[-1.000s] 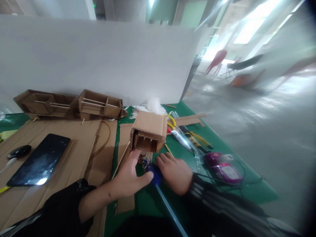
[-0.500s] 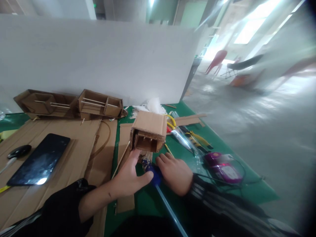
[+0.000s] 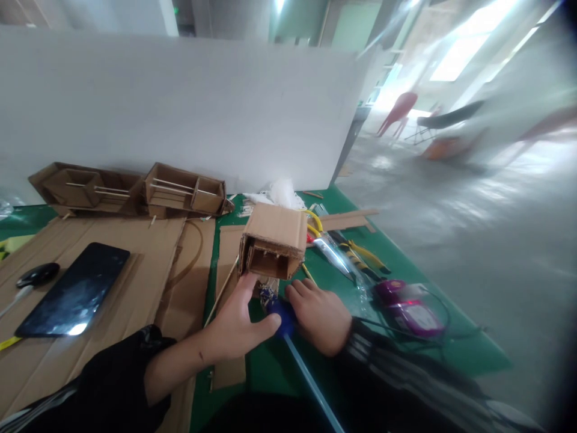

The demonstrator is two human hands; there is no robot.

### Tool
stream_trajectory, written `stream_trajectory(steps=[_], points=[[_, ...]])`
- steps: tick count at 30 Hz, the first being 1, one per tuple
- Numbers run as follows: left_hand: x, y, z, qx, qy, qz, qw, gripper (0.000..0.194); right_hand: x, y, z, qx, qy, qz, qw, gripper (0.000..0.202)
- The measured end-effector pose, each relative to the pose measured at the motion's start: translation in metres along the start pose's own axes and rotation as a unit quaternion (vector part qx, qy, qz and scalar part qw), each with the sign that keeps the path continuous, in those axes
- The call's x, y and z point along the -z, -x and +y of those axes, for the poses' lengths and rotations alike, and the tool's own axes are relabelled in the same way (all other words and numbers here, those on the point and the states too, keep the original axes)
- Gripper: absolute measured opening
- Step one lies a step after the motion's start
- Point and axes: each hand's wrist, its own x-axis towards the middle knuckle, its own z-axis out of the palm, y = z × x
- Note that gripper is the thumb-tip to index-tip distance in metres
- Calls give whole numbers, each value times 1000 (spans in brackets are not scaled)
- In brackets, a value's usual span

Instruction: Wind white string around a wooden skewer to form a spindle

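Observation:
A small cardboard box stands in front of me, its hollow end facing me. Beneath its lower left edge, my left hand has one finger touching the cardboard. The left thumb is spread wide and points at a blue hot glue gun; some of the other fingers are hidden. My right hand is closed around the glue gun, fingers curled. A long translucent glue stick runs out of the gun's back toward me. The nozzle end, crusted with residue, sits just under the box.
Scissors, yellow-and-black pliers and a purple corded device lie to the right on the green table. At left, a phone rests on cardboard sheets. Cardboard trays line the white partition.
The whole view has shifted very slightly. Both hands, the glue gun and the box keep almost the same positions.

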Motion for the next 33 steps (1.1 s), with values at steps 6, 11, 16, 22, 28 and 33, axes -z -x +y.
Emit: stream_trajectory(steps=[6,11,16,22,28,33], points=[[0,0,-1,-3,5,-3,1000,68,3,1,1,1,0,-8,1000,10],[0,0,-2,-9,1,-3,1000,69,2,2,1,3,-2,-2,1000,10],[0,-1,1,-9,15,-7,1000,68,4,4,1,4,-3,-11,1000,10],[0,0,1,7,11,-6,1000,65,4,5,0,3,2,-16,1000,9],[0,0,0,-2,9,-8,1000,67,2,3,-1,8,4,0,1000,8],[0,0,-1,-2,0,-7,1000,69,2,2,-1,13,1,0,1000,6]])
